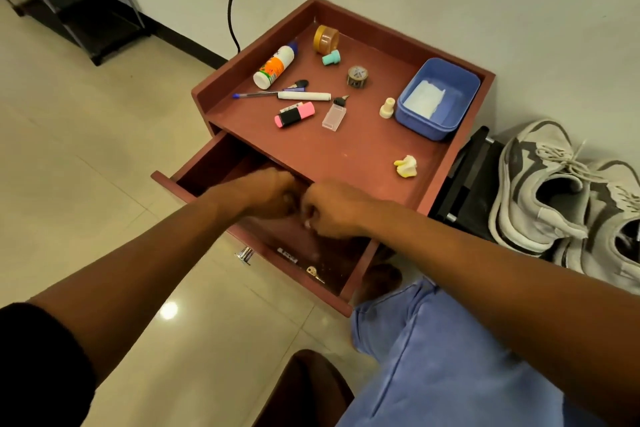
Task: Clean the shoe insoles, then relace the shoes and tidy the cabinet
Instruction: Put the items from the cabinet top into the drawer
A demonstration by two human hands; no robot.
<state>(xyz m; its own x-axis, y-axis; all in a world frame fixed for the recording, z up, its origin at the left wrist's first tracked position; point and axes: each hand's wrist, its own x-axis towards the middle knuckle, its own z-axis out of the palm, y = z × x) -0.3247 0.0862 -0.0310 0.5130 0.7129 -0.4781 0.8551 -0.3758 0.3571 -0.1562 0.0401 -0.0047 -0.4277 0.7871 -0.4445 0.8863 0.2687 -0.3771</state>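
The red-brown cabinet (349,152) stands in the room corner with its top drawer (194,163) pulled out. My left hand (266,196) and my right hand (332,208) meet inside the drawer, knuckles up and fingers curled. A small pale item (307,224) shows at my right fingertips, which pinch it. What my left fingers hold is hidden. Two grey-and-white laced sneakers (540,184) sit on a black rack (464,184) to the right of the cabinet.
On the cabinet top lie a glue bottle (275,66), tape roll (326,39), pens (301,96), pink highlighter (294,115), a blue tub (438,98) holding a white cloth, and a yellow wad (406,166). Small bits (311,270) lie in the drawer. A black shelf (79,7) stands far left.
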